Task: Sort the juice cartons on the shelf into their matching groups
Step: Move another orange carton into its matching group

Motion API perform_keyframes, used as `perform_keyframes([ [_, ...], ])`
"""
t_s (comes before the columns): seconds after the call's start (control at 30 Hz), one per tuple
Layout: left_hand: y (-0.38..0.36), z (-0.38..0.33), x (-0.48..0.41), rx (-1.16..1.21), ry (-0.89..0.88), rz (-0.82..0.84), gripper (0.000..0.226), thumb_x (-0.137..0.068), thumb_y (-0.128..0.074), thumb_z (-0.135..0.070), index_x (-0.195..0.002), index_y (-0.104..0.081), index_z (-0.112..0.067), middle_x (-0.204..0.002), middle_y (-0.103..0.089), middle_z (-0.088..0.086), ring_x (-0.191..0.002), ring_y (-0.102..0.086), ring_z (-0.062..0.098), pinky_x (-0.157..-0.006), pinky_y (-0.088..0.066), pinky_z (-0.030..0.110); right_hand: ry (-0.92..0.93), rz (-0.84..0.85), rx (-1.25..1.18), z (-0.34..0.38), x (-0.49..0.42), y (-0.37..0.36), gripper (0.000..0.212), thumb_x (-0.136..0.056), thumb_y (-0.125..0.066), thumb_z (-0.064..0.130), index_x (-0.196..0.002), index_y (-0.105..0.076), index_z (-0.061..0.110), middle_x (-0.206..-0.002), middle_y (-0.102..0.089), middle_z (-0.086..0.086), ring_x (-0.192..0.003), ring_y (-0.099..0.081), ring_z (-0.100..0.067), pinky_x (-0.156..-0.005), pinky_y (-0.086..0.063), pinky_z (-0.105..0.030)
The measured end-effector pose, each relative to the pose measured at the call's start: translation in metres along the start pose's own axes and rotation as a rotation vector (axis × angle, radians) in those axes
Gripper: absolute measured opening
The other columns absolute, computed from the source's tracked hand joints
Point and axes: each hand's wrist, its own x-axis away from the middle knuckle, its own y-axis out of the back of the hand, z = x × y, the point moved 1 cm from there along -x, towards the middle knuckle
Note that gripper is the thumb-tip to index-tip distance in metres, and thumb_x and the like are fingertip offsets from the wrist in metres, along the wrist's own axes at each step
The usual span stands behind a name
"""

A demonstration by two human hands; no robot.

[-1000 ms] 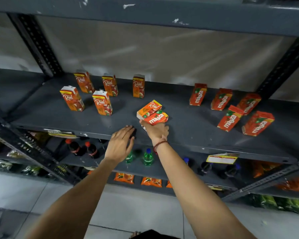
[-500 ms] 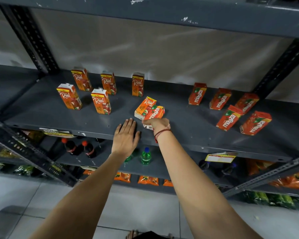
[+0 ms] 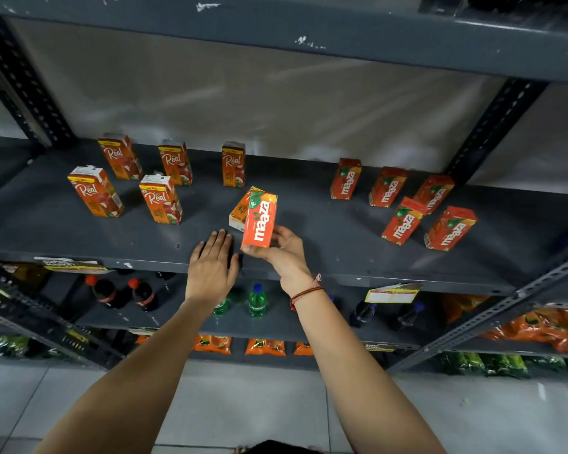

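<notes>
My right hand grips an orange Maaza carton by its bottom end and holds it upright above the grey shelf. Right behind it a Real carton lies on its side, mostly hidden. My left hand rests flat on the shelf's front edge, fingers together and holding nothing. Several upright Real cartons stand at the left of the shelf. Several Maaza cartons stand grouped at the right.
A perforated metal upright rises at the back right and another at the back left. The shelf below holds dark cola bottles and green bottles. Price labels hang from the front edge.
My right hand has lifted the Maaza carton off the lying Real carton and turned it upright. My left hand has slid slightly forward on the shelf edge.
</notes>
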Motion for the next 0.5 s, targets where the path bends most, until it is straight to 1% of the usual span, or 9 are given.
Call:
perform_keyframes([
  [0.07, 0.000, 0.000, 0.000, 0.003, 0.005, 0.002, 0.063, -0.091, -0.018, -0.039, -0.131, -0.048, -0.001, -0.138, -0.049, 0.018, -0.131, -0.042, 0.030, -0.106, -0.031, 0.048, -0.001, 0.004, -0.009, -0.001, 0.000, 0.001, 0.056, -0.059, -0.084, 0.001, -0.103, -0.052, 0.016, -0.103, -0.064, -0.002, -0.097, -0.060, -0.014, -0.082, -0.048, -0.021],
  [0.1, 0.000, 0.000, 0.000, 0.008, 0.008, 0.002, 0.063, -0.091, -0.018, -0.039, -0.131, -0.048, -0.001, -0.138, -0.049, 0.018, -0.131, -0.041, 0.030, -0.106, -0.031, 0.047, -0.007, 0.002, -0.015, -0.001, 0.000, 0.001, 0.057, -0.060, -0.084, 0.001, -0.106, -0.053, 0.013, -0.106, -0.065, -0.005, -0.098, -0.060, -0.015, -0.084, -0.049, -0.023],
  [0.17, 0.000, 0.000, 0.000, 0.018, 0.012, 0.003, 0.062, -0.091, -0.018, -0.039, -0.131, -0.048, -0.001, -0.138, -0.049, 0.018, -0.131, -0.041, 0.030, -0.107, -0.030, 0.047, -0.030, -0.011, -0.040, -0.002, -0.001, 0.001, 0.061, -0.061, -0.083, 0.000, -0.114, -0.053, 0.007, -0.114, -0.066, -0.011, -0.103, -0.062, -0.019, -0.094, -0.050, -0.033],
  [0.23, 0.000, 0.000, 0.001, 0.025, 0.012, 0.005, 0.062, -0.092, -0.019, -0.038, -0.131, -0.047, 0.000, -0.138, -0.049, 0.018, -0.131, -0.041, 0.030, -0.106, -0.031, 0.047, -0.039, -0.034, -0.063, -0.003, -0.003, 0.005, 0.059, -0.061, -0.082, -0.001, -0.112, -0.053, 0.008, -0.113, -0.066, -0.011, -0.104, -0.063, -0.021, -0.097, -0.050, -0.037],
  [0.3, 0.001, 0.000, 0.001, 0.035, 0.016, 0.005, 0.061, -0.092, -0.019, -0.038, -0.131, -0.047, -0.001, -0.139, -0.049, 0.018, -0.131, -0.041, 0.030, -0.107, -0.031, 0.048, -0.007, -0.068, -0.057, -0.003, -0.006, 0.013, 0.058, -0.061, -0.082, -0.001, -0.108, -0.052, 0.011, -0.107, -0.064, -0.006, -0.100, -0.061, -0.018, -0.092, -0.050, -0.033],
  [0.37, 0.001, -0.001, 0.001, 0.041, 0.020, 0.004, 0.061, -0.092, -0.019, -0.038, -0.131, -0.047, -0.001, -0.139, -0.048, 0.017, -0.131, -0.041, 0.030, -0.107, -0.030, 0.048, 0.049, -0.101, -0.021, -0.003, -0.010, 0.026, 0.060, -0.060, -0.082, -0.002, -0.110, -0.050, 0.010, -0.104, -0.062, -0.003, -0.095, -0.060, -0.015, -0.084, -0.048, -0.027],
  [0.4, 0.001, -0.001, 0.002, 0.042, 0.021, 0.002, 0.061, -0.092, -0.019, -0.038, -0.131, -0.047, -0.001, -0.139, -0.048, 0.017, -0.131, -0.041, 0.030, -0.107, -0.030, 0.048, 0.074, -0.117, 0.001, -0.003, -0.013, 0.034, 0.061, -0.060, -0.082, -0.002, -0.111, -0.050, 0.010, -0.104, -0.062, -0.003, -0.093, -0.060, -0.015, -0.082, -0.048, -0.027],
  [0.43, 0.001, -0.001, 0.002, 0.042, 0.021, 0.001, 0.060, -0.092, -0.019, -0.037, -0.131, -0.047, -0.001, -0.138, -0.049, 0.017, -0.131, -0.041, 0.030, -0.107, -0.031, 0.048, 0.098, -0.134, 0.025, -0.003, -0.017, 0.043, 0.061, -0.059, -0.082, -0.002, -0.110, -0.051, 0.010, -0.104, -0.063, -0.004, -0.092, -0.060, -0.015, -0.082, -0.049, -0.027],
  [0.5, 0.001, -0.001, 0.002, 0.041, 0.020, 0.002, 0.060, -0.092, -0.020, -0.037, -0.130, -0.048, 0.000, -0.138, -0.049, 0.018, -0.130, -0.042, 0.030, -0.106, -0.031, 0.048, 0.147, -0.179, 0.089, -0.001, -0.026, 0.063, 0.058, -0.057, -0.084, -0.002, -0.104, -0.052, 0.012, -0.103, -0.064, -0.006, -0.093, -0.063, -0.019, -0.086, -0.052, -0.033],
])
